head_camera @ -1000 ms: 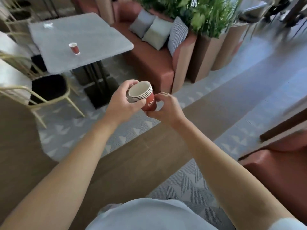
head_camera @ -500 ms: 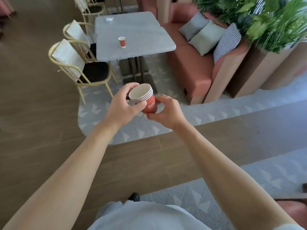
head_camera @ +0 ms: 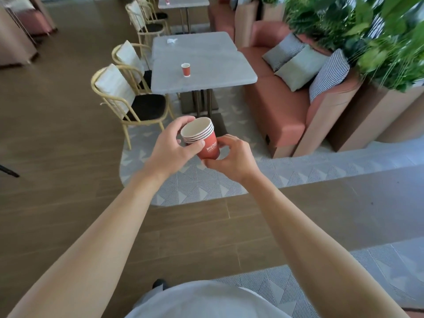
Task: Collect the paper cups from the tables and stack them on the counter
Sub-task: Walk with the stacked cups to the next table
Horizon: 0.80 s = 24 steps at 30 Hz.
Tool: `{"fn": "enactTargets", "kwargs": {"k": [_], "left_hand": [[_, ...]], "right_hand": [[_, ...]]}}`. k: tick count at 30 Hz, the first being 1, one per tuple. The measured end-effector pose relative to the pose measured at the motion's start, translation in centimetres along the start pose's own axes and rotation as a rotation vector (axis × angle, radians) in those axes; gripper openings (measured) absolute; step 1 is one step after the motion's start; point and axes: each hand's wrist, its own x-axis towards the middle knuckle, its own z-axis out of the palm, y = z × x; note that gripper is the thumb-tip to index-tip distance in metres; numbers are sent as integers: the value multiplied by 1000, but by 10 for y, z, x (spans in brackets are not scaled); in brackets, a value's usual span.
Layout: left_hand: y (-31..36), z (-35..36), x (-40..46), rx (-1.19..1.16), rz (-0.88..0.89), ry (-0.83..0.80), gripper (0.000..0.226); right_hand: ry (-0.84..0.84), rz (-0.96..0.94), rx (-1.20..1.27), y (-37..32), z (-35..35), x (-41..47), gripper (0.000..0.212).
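Nearing now, the grey table (head_camera: 202,65) bearing a lone cup (head_camera: 185,69) is approached; the nested stack (head_camera: 202,138) is gripped by left hand (head_camera: 171,143) and right hand (head_camera: 231,157).

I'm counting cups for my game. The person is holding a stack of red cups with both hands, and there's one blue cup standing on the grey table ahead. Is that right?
Almost. The cup on the table is red, not blue, as the head view shows. The rest holds: the left hand and right hand both hold the stack of red cups, and the single cup stands upright on the grey table ahead.
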Motion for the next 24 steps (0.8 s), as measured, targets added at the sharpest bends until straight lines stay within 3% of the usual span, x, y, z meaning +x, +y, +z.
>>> {"fn": "enactTargets", "kwargs": {"k": [11, 24], "left_hand": [[-37, -28, 53, -109, 67, -95, 55], [-124, -167, 110, -176, 92, -140, 52]], "right_hand": [[116, 81, -84, -20, 29, 33, 52], [126, 127, -93, -100, 151, 113, 53]]}}
